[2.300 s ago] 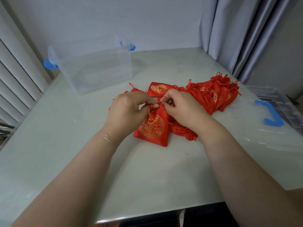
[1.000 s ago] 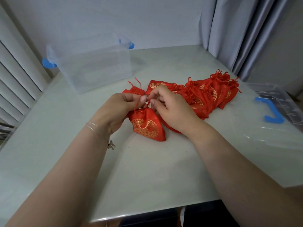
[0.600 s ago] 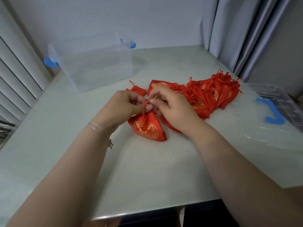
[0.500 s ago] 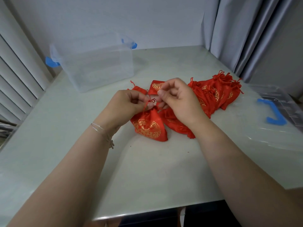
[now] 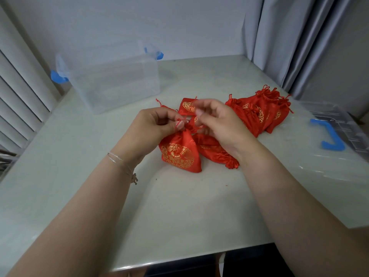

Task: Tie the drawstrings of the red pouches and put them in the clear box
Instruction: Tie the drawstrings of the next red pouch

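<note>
We see a pale counter (image 5: 179,212) whose near edge is cut off by our forearms. At its far left stands the clear box (image 5: 111,80) with blue latches, nothing visible inside it. A clear lid (image 5: 339,140) with a blue handle lies at the right, cut by the frame edge. A heap of red pouches (image 5: 261,110) sits right of centre, partly overlapping, so we cannot count them. In front, one red pouch (image 5: 180,154) with a gold pattern lies on the counter, its neck gathered under our hands. Our left hand (image 5: 153,126) has its grip closed, thumb and forefinger pinching the red drawstring (image 5: 177,122) at the neck. Our right hand (image 5: 219,122) is motion-blurred, fingers curled; whether its grip holds the cord we cannot tell. A thin bracelet (image 5: 121,164) circles the left wrist.
</note>
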A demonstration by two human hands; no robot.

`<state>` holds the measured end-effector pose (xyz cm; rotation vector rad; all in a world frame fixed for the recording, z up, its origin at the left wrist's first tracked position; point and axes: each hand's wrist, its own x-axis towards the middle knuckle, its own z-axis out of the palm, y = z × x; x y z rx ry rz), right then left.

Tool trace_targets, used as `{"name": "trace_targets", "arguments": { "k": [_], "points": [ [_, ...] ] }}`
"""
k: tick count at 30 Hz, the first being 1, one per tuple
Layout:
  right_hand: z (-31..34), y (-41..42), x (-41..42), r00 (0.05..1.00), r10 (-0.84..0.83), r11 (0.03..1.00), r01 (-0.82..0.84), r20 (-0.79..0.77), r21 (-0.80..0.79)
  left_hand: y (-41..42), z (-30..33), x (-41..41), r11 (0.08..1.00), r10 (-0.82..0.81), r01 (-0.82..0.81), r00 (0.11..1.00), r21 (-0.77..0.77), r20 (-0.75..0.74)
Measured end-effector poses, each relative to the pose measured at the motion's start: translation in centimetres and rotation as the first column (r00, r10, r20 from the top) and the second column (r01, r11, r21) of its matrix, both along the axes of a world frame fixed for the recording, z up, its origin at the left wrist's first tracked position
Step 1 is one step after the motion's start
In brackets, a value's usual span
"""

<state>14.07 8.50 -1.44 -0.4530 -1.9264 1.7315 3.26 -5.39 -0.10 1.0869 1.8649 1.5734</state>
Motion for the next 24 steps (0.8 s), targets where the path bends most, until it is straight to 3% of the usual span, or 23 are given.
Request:
{"name": "trace_targets", "arguments": {
  "k": [3,6,8,11,17,21,24],
  "points": [
    [0.5,0.0,0.3,0.993,-0.051,0.972,0.074,-0.109,0.222,0.0,0.0,0.0,0.999,-0.006,0.002,0.997,-0.046,-0.08],
    [0.1,-0.6,0.3,0.992,0.122,0.862,-0.123,0.034,0.492,0.1,-0.2,0.0,0.995,-0.013,-0.011,0.97,-0.096,-0.241],
    [-0.2,-0.8,0.1,0.98,0.108,0.834,-0.182,0.17,0.521,0.1,-0.2,0.0,0.991,-0.005,-0.044,0.936,-0.129,-0.353],
    [-0.3,-0.2,0.3,0.978,0.052,0.835,-0.153,0.202,0.528,0.1,-0.3,-0.1,0.983,-0.036,-0.04,0.912,-0.177,-0.408],
    [-0.1,0.2,0.5,0.978,0.02,0.781,-0.144,0.207,0.608,0.1,-0.2,0.0,0.991,-0.011,-0.021,0.97,-0.129,-0.243],
    [0.2,0.4,0.7,0.988,-0.047,0.742,-0.064,0.147,0.667,0.0,-0.2,-0.3,0.989,0.105,-0.115,0.989,-0.092,-0.104],
    [0.1,0.2,0.7,0.981,-0.046,0.726,-0.096,0.187,0.681,0.3,-0.3,-0.2,0.984,0.152,-0.155,0.988,-0.092,-0.04]
  ]
}}
